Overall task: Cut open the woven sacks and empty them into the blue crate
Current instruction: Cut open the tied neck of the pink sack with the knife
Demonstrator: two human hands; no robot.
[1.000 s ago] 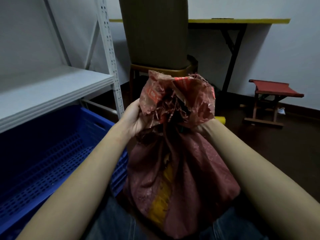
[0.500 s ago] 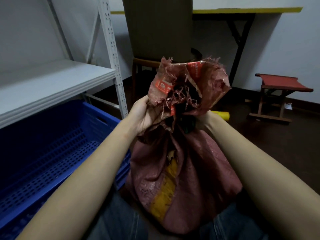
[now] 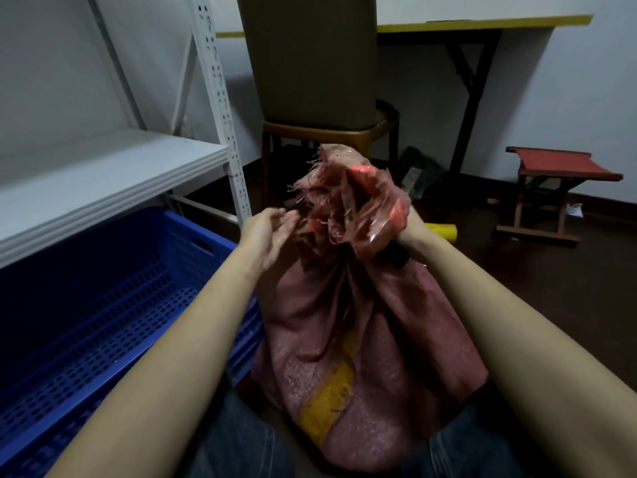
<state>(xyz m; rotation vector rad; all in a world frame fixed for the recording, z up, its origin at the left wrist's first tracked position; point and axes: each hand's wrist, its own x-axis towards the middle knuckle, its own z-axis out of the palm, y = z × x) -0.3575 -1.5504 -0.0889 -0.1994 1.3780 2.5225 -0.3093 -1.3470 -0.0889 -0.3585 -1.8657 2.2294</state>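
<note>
A full reddish woven sack [image 3: 358,346] with a yellow patch stands upright between my knees, its frayed top bunched above a tied neck. My left hand [image 3: 272,229] hovers just left of the bunched top, fingers relaxed and apart from the cloth, holding nothing. My right hand [image 3: 408,232] is mostly hidden behind the sack's top at the neck; a dark object [image 3: 398,255] shows below it, and I cannot make out the grip. The blue perforated crate [image 3: 113,305] lies on the floor to my left, nothing in the part I see.
A white metal shelf [image 3: 103,174] hangs over the crate's far side. A chair [image 3: 310,81] stands straight ahead, a yellow-edged table [image 3: 482,24] behind it. At right are a red folding stool [image 3: 558,184] and a yellow roll [image 3: 443,231] on the dark floor.
My left hand has let go of the sack's neck and opened beside it. The frayed top has closed up and leaned to the right.
</note>
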